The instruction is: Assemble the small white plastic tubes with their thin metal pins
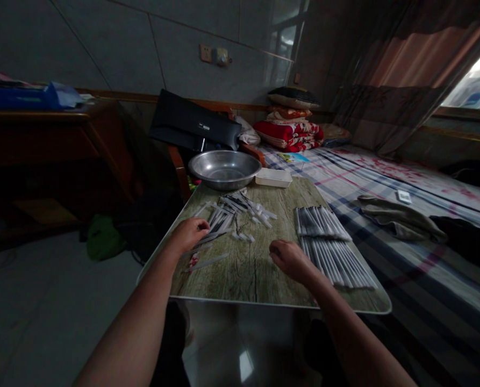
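My left hand [187,235], its fingers curled, rests at the near left edge of a loose heap of thin, whitish pen-like sticks [222,219]. Whether it grips one of them is hidden. Over the table's middle right is my right hand [288,259], fingers bent and drawn together; nothing shows clearly in it. Just beyond and right of it, similar sticks with dark ends lie side by side in two rows, a far row [322,222] and a near row [336,262]. Short white pieces [245,237] lie between the hands. A single clear stick [208,262] lies near a small red-and-white scrap [193,260].
A wood-patterned table [243,282] is in front of me. At its far end stand a metal basin [224,167] and a shallow white tray [273,178]. Behind them a black monitor [195,121] leans on a chair. A bed [385,215] with checked bedding adjoins on the right.
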`<state>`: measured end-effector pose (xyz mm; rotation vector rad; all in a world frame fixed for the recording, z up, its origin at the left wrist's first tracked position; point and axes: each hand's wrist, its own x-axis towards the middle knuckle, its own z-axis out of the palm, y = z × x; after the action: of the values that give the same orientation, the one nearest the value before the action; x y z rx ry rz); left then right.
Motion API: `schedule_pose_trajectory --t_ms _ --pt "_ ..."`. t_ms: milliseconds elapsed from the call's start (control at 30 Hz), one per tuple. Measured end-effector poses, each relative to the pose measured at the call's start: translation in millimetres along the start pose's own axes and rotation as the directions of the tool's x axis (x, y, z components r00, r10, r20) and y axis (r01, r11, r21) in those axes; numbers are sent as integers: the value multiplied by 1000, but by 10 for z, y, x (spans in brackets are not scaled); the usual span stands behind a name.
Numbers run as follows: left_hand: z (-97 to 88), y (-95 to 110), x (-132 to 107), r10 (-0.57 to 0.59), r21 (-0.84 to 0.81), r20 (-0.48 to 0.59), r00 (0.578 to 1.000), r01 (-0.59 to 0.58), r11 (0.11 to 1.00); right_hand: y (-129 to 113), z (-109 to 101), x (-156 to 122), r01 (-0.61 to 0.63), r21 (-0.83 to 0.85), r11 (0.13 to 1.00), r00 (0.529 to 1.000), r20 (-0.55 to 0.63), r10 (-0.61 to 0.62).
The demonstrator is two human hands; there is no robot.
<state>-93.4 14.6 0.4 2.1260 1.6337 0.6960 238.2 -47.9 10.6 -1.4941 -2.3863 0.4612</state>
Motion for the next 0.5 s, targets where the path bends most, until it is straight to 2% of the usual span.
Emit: schedule_pose_trajectory --t_ms 267,500 --pt "-27 -17 -30 -18 120 111 994 5 993 -20 193 104 28 34 999 999 42 -30" --pt "98 -105 24 -21 75 123 992 12 997 14 215 125 15 88 996 999 27 -18"
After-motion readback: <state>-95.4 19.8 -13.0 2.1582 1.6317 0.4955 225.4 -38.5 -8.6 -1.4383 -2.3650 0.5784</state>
